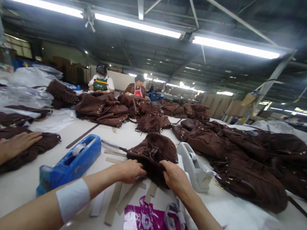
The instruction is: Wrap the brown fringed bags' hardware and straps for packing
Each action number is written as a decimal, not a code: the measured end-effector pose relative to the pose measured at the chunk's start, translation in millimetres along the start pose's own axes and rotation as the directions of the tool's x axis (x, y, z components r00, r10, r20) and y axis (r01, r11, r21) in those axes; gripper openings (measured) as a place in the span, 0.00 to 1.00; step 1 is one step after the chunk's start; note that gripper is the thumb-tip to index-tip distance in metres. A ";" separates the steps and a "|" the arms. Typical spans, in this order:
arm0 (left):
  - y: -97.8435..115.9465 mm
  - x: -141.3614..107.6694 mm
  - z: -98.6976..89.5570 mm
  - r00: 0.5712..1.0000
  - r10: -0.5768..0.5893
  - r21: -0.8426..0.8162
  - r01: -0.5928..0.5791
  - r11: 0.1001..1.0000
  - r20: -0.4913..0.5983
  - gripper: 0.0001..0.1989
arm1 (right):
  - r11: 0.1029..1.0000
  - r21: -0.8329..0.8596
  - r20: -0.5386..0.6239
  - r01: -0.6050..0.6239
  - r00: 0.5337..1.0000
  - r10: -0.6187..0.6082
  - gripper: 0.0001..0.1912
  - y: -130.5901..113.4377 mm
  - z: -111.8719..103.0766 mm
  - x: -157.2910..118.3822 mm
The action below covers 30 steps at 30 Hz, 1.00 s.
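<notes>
A dark brown fringed handbag (153, 147) lies in front of me on the white table, its opening edge turned toward me. My left hand (131, 171) is closed on the near left edge of the bag; a white band wraps that forearm. Gripping the near right edge is my right hand (173, 174), thumb on top and the other fingers hidden under the bag. Flat cardboard strips (113, 202) lie just below the bag. A blue tape dispenser (71, 161) stands left of my left hand, and a grey tape dispenser (196, 167) is right of the bag.
Brown bags are heaped on the right (250, 177) and at the back (100, 108). A co-worker's hand (19, 144) rests flat on a fringed bag at left. Two people (101, 83) work across the table. Purple printed tape (144, 218) and clear plastic (27, 86) lie about.
</notes>
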<state>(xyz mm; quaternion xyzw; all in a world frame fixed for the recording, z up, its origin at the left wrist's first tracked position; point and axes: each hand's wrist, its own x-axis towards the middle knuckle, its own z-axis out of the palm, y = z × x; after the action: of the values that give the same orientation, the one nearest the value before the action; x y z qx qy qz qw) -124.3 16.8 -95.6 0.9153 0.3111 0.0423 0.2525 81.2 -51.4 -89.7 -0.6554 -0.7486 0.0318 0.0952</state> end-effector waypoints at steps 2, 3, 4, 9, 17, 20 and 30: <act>-1.4 3.1 3.1 1.000 -0.025 -0.151 0.026 0.988 0.010 0.15 | 1.000 0.005 -0.003 0.012 1.000 -0.012 0.19 0.3 -2.6 -3.5; -2.3 4.6 3.4 0.999 -0.044 -0.239 0.045 0.970 0.009 0.11 | 1.000 0.008 0.000 0.019 1.000 -0.019 0.18 0.3 -2.5 -5.5; -2.9 5.9 3.5 0.998 -0.070 -0.336 0.068 0.939 0.006 0.07 | 1.000 0.012 0.003 0.024 1.000 -0.024 0.18 0.1 -1.5 -7.4; 0.3 15.7 17.7 0.960 -0.281 -0.803 0.175 0.569 0.011 0.12 | 0.999 0.029 0.008 0.033 0.999 -0.034 0.17 -2.5 9.9 -10.6; 5.4 50.3 61.3 0.778 -0.628 -0.999 -0.051 -0.009 -0.034 0.05 | 0.989 0.120 0.026 0.092 0.995 -0.096 0.17 5.3 15.8 -11.8; 4.8 47.9 63.1 0.783 -0.622 -0.987 -0.117 -0.107 -0.025 0.07 | 0.918 0.395 -0.114 0.045 0.994 0.000 0.13 7.8 14.2 -7.3; 2.6 47.3 69.4 0.850 -0.524 -0.972 -0.078 -0.221 0.050 0.09 | 0.821 0.566 -0.360 0.071 0.917 0.170 0.15 -24.8 15.2 30.2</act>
<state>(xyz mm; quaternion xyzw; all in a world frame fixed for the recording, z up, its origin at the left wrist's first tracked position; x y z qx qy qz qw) -68.6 12.7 -158.4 0.2833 0.3744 0.3951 0.7896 50.5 -23.8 -97.3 -0.6092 -0.6522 0.1232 0.4340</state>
